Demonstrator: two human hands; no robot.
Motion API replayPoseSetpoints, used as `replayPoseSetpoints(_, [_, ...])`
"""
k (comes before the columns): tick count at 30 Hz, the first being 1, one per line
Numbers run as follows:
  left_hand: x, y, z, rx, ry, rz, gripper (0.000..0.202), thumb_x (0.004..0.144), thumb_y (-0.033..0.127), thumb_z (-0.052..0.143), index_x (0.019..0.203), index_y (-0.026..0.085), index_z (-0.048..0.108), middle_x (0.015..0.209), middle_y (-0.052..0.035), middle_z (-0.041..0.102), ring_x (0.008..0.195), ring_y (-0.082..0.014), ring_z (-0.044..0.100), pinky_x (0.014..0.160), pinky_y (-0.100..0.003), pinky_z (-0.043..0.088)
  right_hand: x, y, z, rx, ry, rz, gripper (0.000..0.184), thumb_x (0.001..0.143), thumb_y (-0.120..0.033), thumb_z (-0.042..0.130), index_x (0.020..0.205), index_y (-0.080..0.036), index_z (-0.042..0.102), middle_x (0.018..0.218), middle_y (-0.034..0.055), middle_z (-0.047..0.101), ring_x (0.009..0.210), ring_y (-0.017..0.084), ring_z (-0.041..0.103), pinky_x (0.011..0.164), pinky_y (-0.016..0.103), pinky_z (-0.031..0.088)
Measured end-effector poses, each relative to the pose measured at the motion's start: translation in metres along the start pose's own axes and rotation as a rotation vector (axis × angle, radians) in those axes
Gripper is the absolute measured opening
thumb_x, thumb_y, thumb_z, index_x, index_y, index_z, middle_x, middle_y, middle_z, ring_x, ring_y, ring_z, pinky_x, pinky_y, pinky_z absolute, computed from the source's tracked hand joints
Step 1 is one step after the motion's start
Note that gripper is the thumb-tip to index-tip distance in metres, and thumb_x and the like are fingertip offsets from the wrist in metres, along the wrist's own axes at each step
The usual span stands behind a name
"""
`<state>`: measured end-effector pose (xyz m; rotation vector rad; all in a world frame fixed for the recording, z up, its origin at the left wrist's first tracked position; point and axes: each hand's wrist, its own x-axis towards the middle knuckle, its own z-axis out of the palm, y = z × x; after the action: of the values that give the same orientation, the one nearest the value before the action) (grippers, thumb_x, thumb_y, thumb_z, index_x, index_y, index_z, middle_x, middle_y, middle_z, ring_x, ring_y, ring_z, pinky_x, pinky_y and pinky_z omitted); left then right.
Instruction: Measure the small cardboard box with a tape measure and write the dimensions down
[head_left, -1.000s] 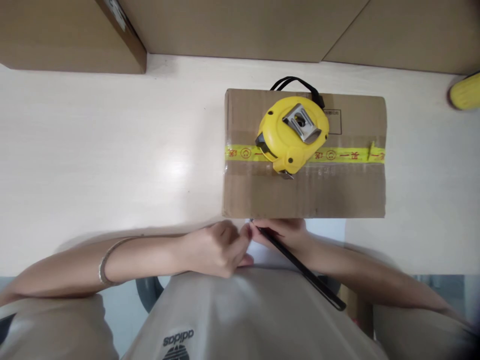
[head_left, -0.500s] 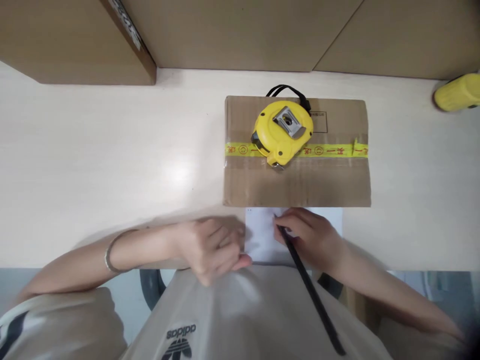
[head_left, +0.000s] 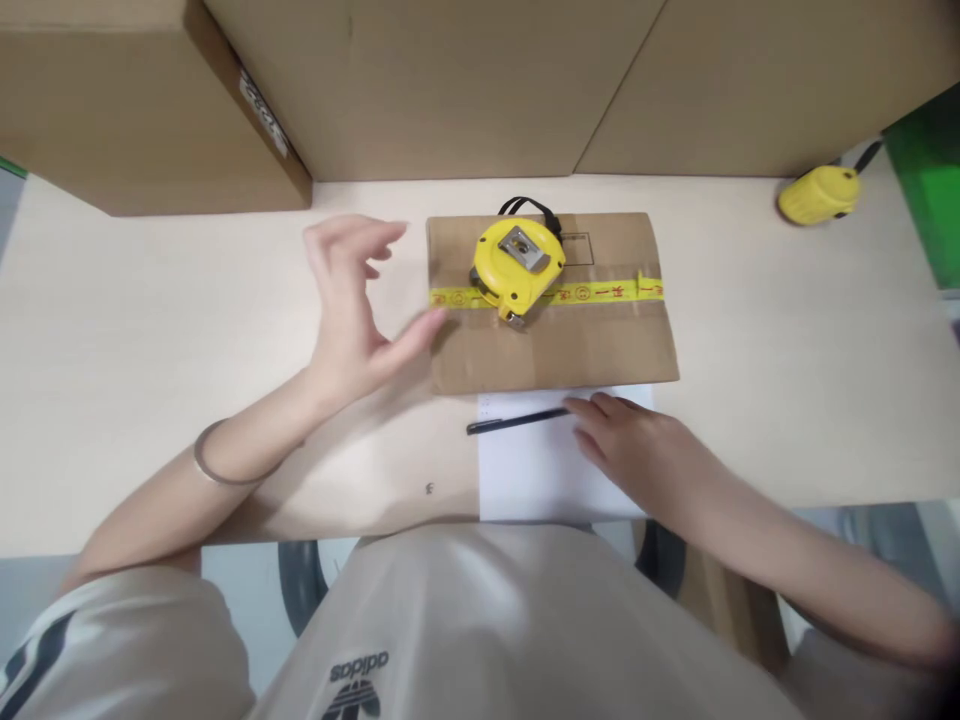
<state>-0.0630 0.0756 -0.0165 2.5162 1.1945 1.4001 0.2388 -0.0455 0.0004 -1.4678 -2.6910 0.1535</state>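
Observation:
A black pen (head_left: 517, 421) lies almost level over the white paper (head_left: 540, 480), its clip end pointing left. The fingers of my right hand (head_left: 634, 440) are closed around its right end, and they hide that tip. My left hand (head_left: 349, 310) is open and raised, its fingers curved and its thumb spread toward the left edge of a small cardboard box (head_left: 555, 365). Yellow printed tape (head_left: 619, 291) runs across this box. On top of the box rests a yellow tape measure (head_left: 517, 265) with a black strap. The box overlaps the paper's far edge.
Large cardboard boxes (head_left: 435, 90) stand along the back of the light table (head_left: 780, 400), with another box (head_left: 150, 130) at the back left. A yellow cylindrical object (head_left: 817, 195) lies at the back right. Below the front edge, chair parts (head_left: 301, 585) show.
My left hand has risen from the paper's left side toward the box and opened. The pen has gone from a writing grip to lying across the paper. The view has shifted.

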Motion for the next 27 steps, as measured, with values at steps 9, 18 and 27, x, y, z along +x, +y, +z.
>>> replayPoseSetpoints(9, [0.0,-0.03,0.022,-0.215,-0.233,-0.015,0.098,0.08,0.077,0.062,0.155,0.029,0.023,0.159,-0.015,0.021,0.15,-0.043,0.02,0.12,-0.066,0.027,0.097,0.031,-0.072,-0.143,0.571,0.036,0.055,0.096,-0.059,0.049,0.126,-0.015,0.065,0.129,0.0182,0.064,0.122,0.038,0.059,0.1,0.059,0.043])
replayPoseSetpoints(18, [-0.014,-0.023,0.042,-0.415,-0.277,-0.128,0.078,0.092,0.073,0.044,0.153,0.027,0.03,0.161,-0.0152,0.027,0.155,-0.0374,0.017,0.125,-0.061,0.023,0.132,0.034,-0.033,0.119,0.367,-0.131,0.047,0.09,-0.063,0.061,0.109,-0.021,0.067,0.15,0.0146,0.052,0.149,0.04,0.032,0.119,0.063,0.026])
replayPoseSetpoints(27, [-0.021,-0.015,0.049,-0.759,-0.12,-0.293,0.058,0.1,0.067,0.029,0.139,0.031,0.052,0.154,-0.007,0.043,0.147,-0.029,0.039,0.124,-0.05,0.032,0.117,0.027,-0.053,0.684,0.318,-0.103,0.053,0.075,-0.041,0.085,0.111,-0.027,0.05,0.113,-0.0004,0.066,0.117,0.024,0.067,0.129,0.06,0.014])
